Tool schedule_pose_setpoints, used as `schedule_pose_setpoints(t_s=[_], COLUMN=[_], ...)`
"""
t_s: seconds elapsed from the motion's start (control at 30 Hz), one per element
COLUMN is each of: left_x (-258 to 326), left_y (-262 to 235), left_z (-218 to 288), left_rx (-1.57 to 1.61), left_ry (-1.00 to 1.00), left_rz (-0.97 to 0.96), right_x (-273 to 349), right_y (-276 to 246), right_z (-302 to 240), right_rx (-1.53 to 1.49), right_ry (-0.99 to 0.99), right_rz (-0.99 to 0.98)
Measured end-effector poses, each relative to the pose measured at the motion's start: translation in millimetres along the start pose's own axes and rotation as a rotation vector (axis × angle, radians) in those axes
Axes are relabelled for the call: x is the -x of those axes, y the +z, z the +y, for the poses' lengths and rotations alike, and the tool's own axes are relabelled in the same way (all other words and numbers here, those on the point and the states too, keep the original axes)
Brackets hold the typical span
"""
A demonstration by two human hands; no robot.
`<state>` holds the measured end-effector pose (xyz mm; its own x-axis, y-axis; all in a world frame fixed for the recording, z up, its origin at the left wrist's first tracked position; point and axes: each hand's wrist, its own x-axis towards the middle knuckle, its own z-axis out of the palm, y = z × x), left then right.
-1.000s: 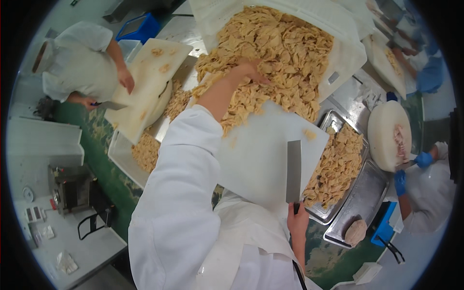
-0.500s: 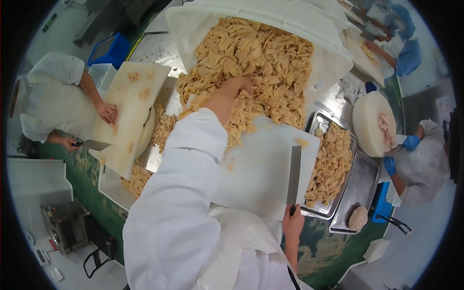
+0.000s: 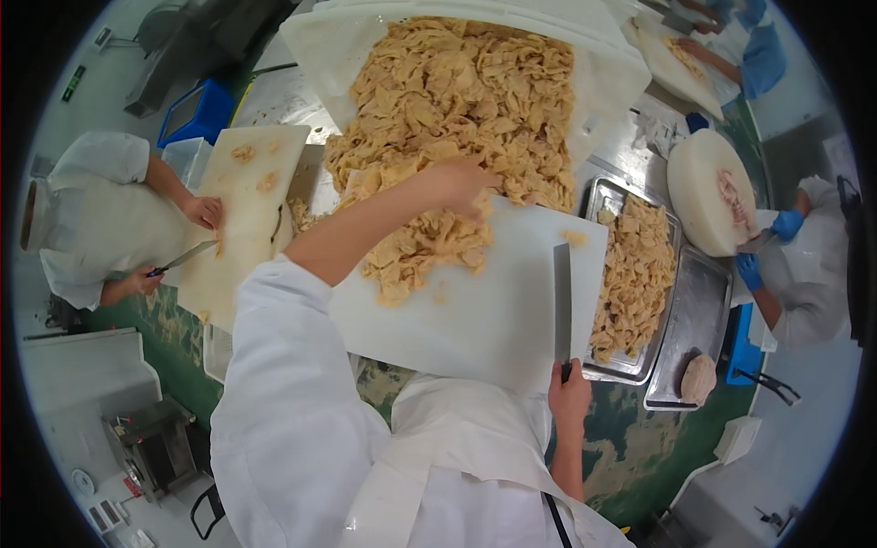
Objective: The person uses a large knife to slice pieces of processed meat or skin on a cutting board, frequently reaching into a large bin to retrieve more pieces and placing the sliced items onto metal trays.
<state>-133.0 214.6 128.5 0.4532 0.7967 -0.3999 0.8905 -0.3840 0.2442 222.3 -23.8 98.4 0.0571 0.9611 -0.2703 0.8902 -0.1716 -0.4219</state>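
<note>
Since earlier frame, brings skin-like pieces (image 3: 425,256) onto cutting board (image 3: 466,329) with left hand (image 3: 459,181) (cannot tell finger grip); with right hand (image 3: 570,395) grips cleaver (image 3: 563,297) over board. Seemingly has chopped pieces (image 3: 633,279) right of board, uncut heap (image 3: 457,96) beyond.

We list one cleaver (image 3: 562,306), grey-bladed, dark-handled, its blade over the right side of a white cutting board (image 3: 489,315), tip pointing away. We also list yellowish meat pieces (image 3: 425,251), limp and folded, heaped on the board's rear left and massed beyond it.
</note>
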Motion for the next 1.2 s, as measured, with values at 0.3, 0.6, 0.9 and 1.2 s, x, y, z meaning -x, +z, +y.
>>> schedule_pose_setpoints(t_s=[0.3,0.6,0.9,1.2], left_x=[-182,-161,-7,11], left_y=[49,31,8,-17], left_z=[-19,-80,-10,15], left_rx=[0.127,0.386,0.235,0.045], left_ry=[-0.468,-0.218,-0.134,-0.150], left_rz=[-0.122,-0.366,-0.309,-0.159], right_x=[-4,-3,1,3], right_y=[6,6,6,6], right_z=[0,-2,1,1], right_rx=[0.010,-0.055,-0.077,-0.056], right_ry=[0.071,0.079,0.012,0.025], right_rz=[-0.015,0.027,0.028,0.036])
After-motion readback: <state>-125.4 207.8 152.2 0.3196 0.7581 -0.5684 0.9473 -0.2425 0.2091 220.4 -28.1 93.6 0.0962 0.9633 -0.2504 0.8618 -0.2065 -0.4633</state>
